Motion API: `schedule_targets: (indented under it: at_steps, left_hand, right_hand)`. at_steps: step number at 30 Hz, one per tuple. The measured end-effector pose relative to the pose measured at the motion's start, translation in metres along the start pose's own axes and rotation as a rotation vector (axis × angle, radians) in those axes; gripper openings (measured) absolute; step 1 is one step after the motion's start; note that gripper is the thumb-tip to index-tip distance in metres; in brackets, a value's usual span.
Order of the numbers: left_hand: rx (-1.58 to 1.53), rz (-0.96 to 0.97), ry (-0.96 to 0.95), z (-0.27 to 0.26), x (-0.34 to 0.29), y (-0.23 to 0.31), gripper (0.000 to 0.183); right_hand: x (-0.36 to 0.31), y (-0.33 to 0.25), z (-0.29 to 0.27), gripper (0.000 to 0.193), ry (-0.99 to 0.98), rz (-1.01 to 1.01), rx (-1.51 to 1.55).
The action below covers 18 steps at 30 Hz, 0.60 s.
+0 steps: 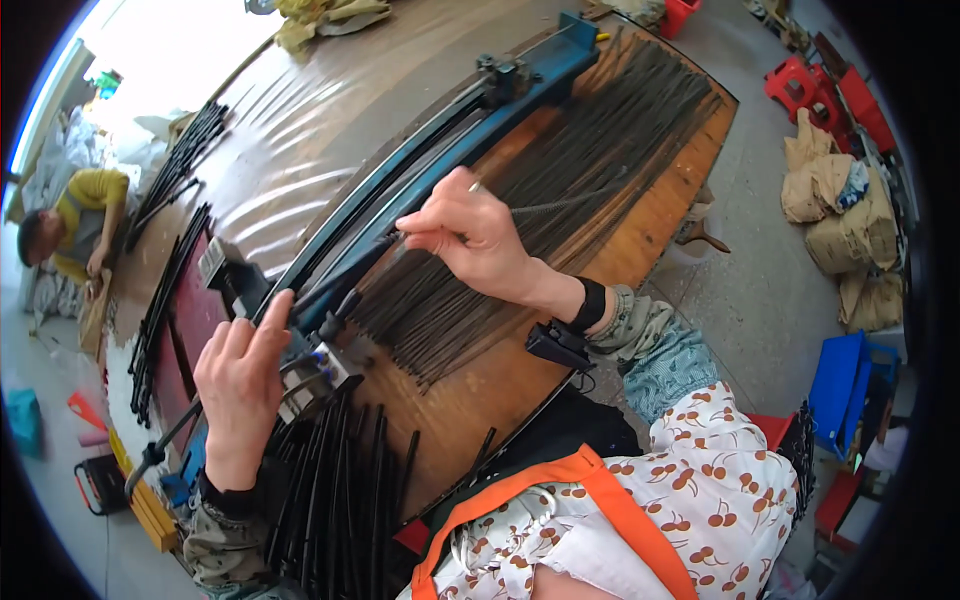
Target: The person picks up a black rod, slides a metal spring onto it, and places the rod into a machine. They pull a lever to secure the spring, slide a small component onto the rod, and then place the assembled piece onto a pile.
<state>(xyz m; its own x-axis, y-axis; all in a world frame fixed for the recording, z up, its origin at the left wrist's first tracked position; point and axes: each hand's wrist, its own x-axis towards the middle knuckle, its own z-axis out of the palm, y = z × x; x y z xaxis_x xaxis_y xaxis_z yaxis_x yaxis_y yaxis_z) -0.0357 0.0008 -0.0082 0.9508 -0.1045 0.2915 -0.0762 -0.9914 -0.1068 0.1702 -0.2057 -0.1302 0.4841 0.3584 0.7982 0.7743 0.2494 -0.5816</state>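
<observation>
My left hand [240, 385] is closed round a slim black rod [345, 268], its index finger lying along it. The rod slants up to the right beside a long blue metal rail fixture [440, 158]. Thumb and forefinger of my right hand [470, 235] are pinched near the rod's upper end. A long thin dark coiled spring [570, 205] runs from behind that hand out to the right, over a heap of similar thin dark strands [620, 135]. By my left hand is a small metal clamp block [335, 370] at the rail's near end.
Several black tubes [330, 500] are bunched at the table's near edge, with more black rods [165, 310] on the left. A person in yellow [90, 215] sits at the far left. Red stools [805, 90], brown sacks [845, 210] and a blue folding item [840, 395] stand on the right.
</observation>
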Motion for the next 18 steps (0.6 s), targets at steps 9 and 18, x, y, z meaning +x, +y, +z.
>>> schedule_targets:
  at_steps: [9,18]
  left_hand:
    - [0.146,-0.127,0.03,-0.015,-0.061,-0.026,0.043]
    - [0.075,-0.343,0.089,-0.035,-0.122,-0.068,0.026]
  right_hand:
    - [-0.003,0.017,0.029,0.043,-0.19,-0.305,-0.278]
    - [0.017,0.017,0.049,0.037,-0.21,-0.274,-0.337]
